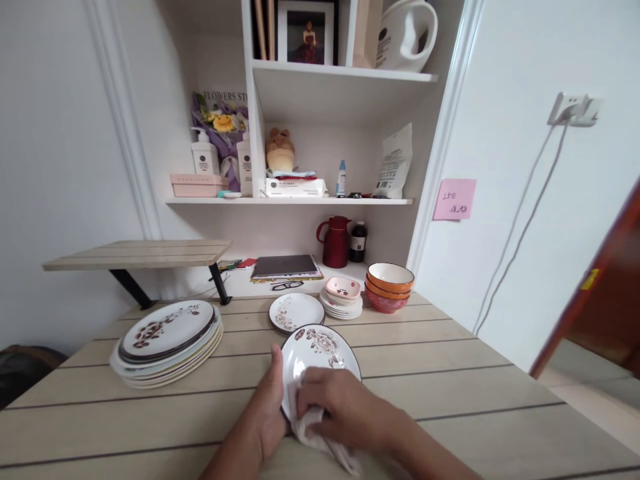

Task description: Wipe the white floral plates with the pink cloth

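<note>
A round white plate (320,350) with a brown flower pattern and dark rim is tilted up toward me at the middle of the table. My left hand (273,407) grips its left edge, thumb along the rim and the other fingers hidden behind it. In my right hand (340,407) is a bunched white cloth (313,423), pressed against the lower face of the plate; its loose end hangs below my fingers. Just behind lies a small stack of similar flowered plates (297,311).
A tall stack of larger plates (167,340) stands at left beside a raised wooden shelf (140,252). Small dishes (343,307) and stacked bowls (389,288) sit at the back right. Behind them are glasses (287,285), a laptop (285,266) and a red jug (336,243).
</note>
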### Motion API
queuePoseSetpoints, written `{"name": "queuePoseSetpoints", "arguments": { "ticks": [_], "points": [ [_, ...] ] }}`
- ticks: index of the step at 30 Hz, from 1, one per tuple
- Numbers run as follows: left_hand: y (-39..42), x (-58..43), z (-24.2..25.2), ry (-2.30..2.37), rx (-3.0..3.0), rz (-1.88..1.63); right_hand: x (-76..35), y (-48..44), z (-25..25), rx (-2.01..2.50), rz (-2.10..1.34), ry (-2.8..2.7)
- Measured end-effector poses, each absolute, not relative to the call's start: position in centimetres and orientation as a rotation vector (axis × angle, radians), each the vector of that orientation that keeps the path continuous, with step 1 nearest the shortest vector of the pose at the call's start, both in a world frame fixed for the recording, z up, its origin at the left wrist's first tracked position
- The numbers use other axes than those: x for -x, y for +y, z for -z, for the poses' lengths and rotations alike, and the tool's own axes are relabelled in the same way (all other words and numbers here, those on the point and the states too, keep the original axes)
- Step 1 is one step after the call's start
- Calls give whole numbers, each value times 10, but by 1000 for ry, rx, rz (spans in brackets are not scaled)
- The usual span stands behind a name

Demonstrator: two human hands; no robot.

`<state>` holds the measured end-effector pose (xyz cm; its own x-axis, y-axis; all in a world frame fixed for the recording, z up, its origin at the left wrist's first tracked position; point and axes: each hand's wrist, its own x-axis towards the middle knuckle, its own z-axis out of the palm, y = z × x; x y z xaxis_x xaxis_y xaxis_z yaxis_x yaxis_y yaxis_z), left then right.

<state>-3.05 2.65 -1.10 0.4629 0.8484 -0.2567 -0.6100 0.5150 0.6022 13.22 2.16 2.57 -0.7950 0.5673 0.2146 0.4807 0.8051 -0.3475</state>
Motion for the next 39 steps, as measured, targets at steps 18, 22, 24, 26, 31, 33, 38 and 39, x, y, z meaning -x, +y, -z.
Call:
{"name": "queuePoseSetpoints", "arguments": {
  "ticks": [18, 22, 24, 26, 31, 33, 38, 39],
  "points": [
    [19, 30, -1, 654, -514, -956, -172, 46, -36, 1385, -77, -2424],
    [19, 30, 3, 676, -500, -967, -176, 30, -45, 1314, -379, -2678],
    [21, 30, 6, 677, -493, -963, -169, 24, -45, 1235, -429, -2745],
    [23, 31, 8, 658, -489, -935, -159, 20, -42, 1130, -479, -2773],
    [23, 33, 6, 569, -505, -913, -130, 22, -21, 943, -491, -2545],
    [21, 32, 3, 578, -503, -926, -121, 26, -13, 956, -380, -2442],
    [18, 29, 0, 641, -503, -983, -116, 40, -9, 932, -67, -2310],
    [18, 29, -1, 648, -506, -986, -119, 43, -11, 929, -9, -2292]
  ]
}}
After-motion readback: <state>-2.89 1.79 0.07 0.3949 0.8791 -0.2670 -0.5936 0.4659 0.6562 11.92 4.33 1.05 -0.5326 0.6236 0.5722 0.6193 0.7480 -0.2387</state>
